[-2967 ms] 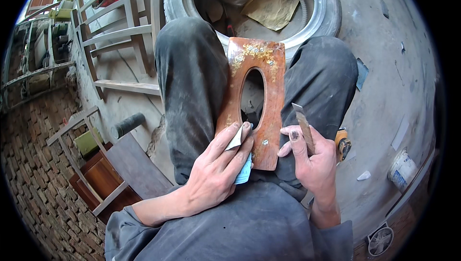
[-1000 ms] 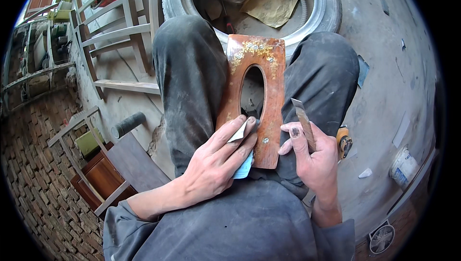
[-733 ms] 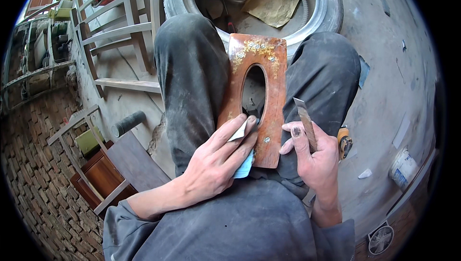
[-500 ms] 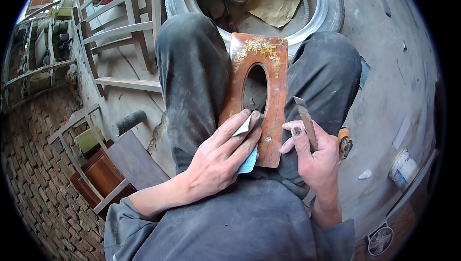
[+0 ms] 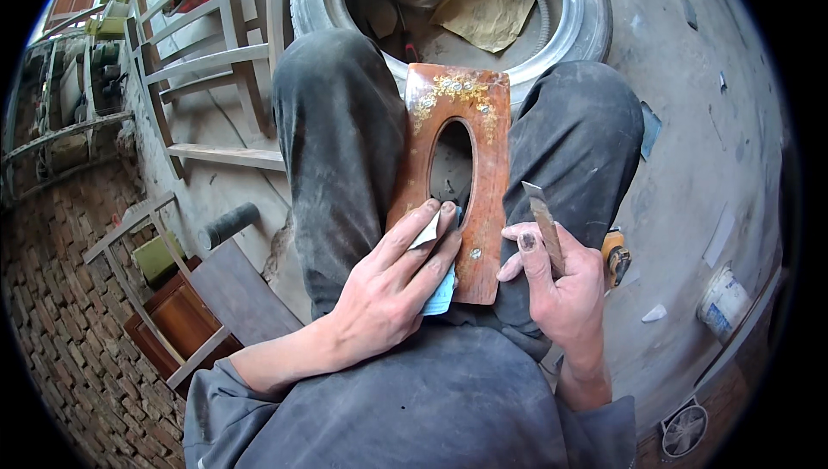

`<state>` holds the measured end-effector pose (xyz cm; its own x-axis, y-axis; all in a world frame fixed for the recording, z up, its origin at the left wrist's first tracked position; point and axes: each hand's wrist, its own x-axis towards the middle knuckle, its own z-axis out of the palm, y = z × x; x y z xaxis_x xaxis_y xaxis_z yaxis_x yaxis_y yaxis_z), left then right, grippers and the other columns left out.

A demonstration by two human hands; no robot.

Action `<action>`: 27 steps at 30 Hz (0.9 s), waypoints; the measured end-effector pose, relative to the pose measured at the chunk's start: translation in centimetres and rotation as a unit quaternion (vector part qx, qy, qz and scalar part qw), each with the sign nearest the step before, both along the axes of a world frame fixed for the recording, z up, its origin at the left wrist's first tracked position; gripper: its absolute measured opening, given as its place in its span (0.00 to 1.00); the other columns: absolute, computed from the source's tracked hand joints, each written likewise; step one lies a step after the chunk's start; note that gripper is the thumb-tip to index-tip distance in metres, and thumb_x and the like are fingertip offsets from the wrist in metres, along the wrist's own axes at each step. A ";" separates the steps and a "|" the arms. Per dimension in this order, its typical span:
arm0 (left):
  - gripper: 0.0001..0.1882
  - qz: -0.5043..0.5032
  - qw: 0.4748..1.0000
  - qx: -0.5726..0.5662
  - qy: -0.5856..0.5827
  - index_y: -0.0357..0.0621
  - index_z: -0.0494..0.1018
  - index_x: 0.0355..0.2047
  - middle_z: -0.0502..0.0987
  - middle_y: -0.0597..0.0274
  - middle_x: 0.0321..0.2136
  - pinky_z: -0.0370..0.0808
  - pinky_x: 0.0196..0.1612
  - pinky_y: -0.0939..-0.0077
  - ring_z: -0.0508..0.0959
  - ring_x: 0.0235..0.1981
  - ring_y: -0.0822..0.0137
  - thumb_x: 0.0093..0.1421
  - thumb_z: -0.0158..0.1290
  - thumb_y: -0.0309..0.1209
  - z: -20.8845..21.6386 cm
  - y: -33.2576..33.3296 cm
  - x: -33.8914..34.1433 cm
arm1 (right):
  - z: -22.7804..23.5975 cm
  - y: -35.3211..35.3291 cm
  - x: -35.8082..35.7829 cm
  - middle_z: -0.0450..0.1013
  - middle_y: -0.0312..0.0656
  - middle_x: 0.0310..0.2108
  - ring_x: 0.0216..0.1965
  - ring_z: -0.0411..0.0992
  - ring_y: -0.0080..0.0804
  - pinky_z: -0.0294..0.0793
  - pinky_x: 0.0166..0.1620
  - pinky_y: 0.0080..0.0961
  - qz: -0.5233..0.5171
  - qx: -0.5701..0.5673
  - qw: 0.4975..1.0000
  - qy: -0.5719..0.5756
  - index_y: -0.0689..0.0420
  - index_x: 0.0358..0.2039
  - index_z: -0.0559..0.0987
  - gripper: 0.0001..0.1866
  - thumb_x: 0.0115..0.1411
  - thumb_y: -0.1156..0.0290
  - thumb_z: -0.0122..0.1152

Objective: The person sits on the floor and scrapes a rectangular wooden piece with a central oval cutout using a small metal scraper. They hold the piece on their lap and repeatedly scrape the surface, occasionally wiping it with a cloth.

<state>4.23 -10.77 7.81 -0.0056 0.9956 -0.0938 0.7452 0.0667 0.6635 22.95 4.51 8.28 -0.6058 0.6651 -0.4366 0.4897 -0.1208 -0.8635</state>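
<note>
A reddish-brown wooden panel (image 5: 487, 158) with an oval hole and gold floral decoration rests between my thighs. Its far end shows pale inlaid spots, and one more sits near the lower right. My left hand (image 5: 390, 275) presses a folded piece of sandpaper (image 5: 440, 295), blue on one side and pale on the other, against the panel beside the hole's near end. Part of the sheet is hidden under the fingers. In my right hand (image 5: 565, 283) a flat, worn metal blade (image 5: 543, 220) points up and away. Fingertips of that hand are close to the panel's right edge.
Beyond my knees lies a large tire (image 5: 595, 20) with brown paper (image 5: 487, 5) inside. Wooden chair frames (image 5: 228, 156) stand at left, near a dark cylinder (image 5: 228, 226). On the right are a yellow-black tool (image 5: 616, 258), a white bucket (image 5: 724, 305) and scraps on the floor.
The whole view has shifted slightly. My left hand stays on the panel with the sandpaper, and the right hand keeps the blade in nearly the same pose.
</note>
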 end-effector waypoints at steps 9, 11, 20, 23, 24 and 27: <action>0.33 0.060 0.995 0.069 0.048 0.25 0.76 0.58 0.74 0.37 0.64 0.70 0.72 0.53 0.69 0.71 0.41 0.48 0.59 0.17 -1.7 1.7 -1.6 | 0.7 0.1 -0.5 0.84 0.42 0.25 0.29 0.83 0.21 0.78 0.35 0.21 0.015 -0.002 1.000 -0.022 0.64 0.48 0.84 0.10 0.76 0.72 0.59; 0.31 0.143 0.980 0.114 0.076 0.29 0.76 0.62 0.73 0.37 0.67 0.68 0.73 0.50 0.68 0.72 0.41 0.55 0.60 0.15 -1.3 1.9 -4.3 | 1.1 0.1 0.0 0.85 0.44 0.28 0.31 0.83 0.21 0.78 0.35 0.21 0.011 0.004 0.999 -0.036 0.65 0.49 0.83 0.11 0.76 0.73 0.57; 0.28 0.310 0.927 0.179 0.111 0.26 0.70 0.67 0.73 0.31 0.66 0.63 0.73 0.48 0.71 0.71 0.36 0.67 0.56 0.17 -1.5 -0.7 -5.1 | 1.4 -3.5 0.2 0.80 0.53 0.61 0.32 0.86 0.36 0.83 0.29 0.25 0.262 0.282 0.922 -0.051 0.64 0.68 0.74 0.35 0.57 0.83 0.63; 0.28 0.319 0.928 0.177 0.076 0.26 0.70 0.67 0.73 0.31 0.67 0.63 0.74 0.48 0.70 0.71 0.37 0.66 0.56 0.16 -2.0 -0.2 -4.5 | 1.8 -3.8 -2.6 0.75 0.53 0.66 0.25 0.84 0.33 0.80 0.26 0.26 0.329 0.299 0.892 -0.086 0.65 0.70 0.72 0.38 0.56 0.81 0.64; 0.28 0.317 0.927 0.186 0.072 0.26 0.70 0.67 0.73 0.32 0.66 0.63 0.74 0.48 0.70 0.71 0.37 0.66 0.56 0.16 -2.3 -0.1 -4.7 | 2.1 -4.0 -3.3 0.74 0.53 0.67 0.26 0.84 0.36 0.81 0.26 0.27 0.341 0.294 0.888 -0.092 0.65 0.71 0.71 0.39 0.56 0.81 0.64; 0.27 0.322 0.922 0.206 0.060 0.27 0.70 0.67 0.73 0.32 0.66 0.63 0.74 0.48 0.70 0.71 0.38 0.68 0.55 0.17 -3.2 0.1 -5.2 | 2.0 -4.7 -3.6 0.74 0.51 0.68 0.21 0.81 0.31 0.79 0.25 0.26 0.349 0.309 0.878 -0.109 0.63 0.70 0.73 0.39 0.55 0.80 0.64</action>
